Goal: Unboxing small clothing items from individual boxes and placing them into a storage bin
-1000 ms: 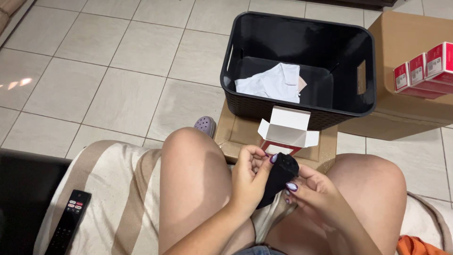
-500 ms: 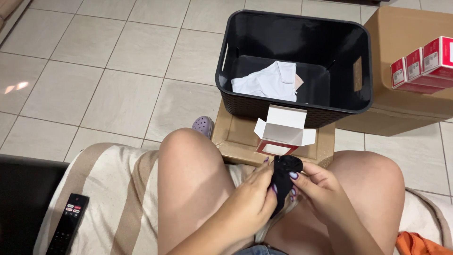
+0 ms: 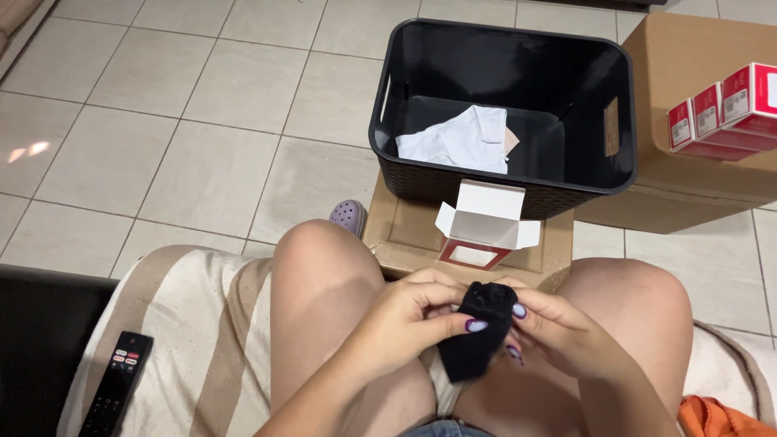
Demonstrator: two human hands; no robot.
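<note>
Both hands have drawn closer together over the lap — left hand (image 3: 405, 311) and right hand (image 3: 558, 324) pinch the black pouch (image 3: 479, 332) by its upper end, long axis near upright, tail hanging down; an open white-and-red box (image 3: 486, 226) stands on the flat cardboard's near edge, three red-and-white packs (image 3: 724, 109) top the brown carton

Bare hands (image 3: 421, 320) with purple-painted nails, denim shorts (image 3: 441, 427)
</note>
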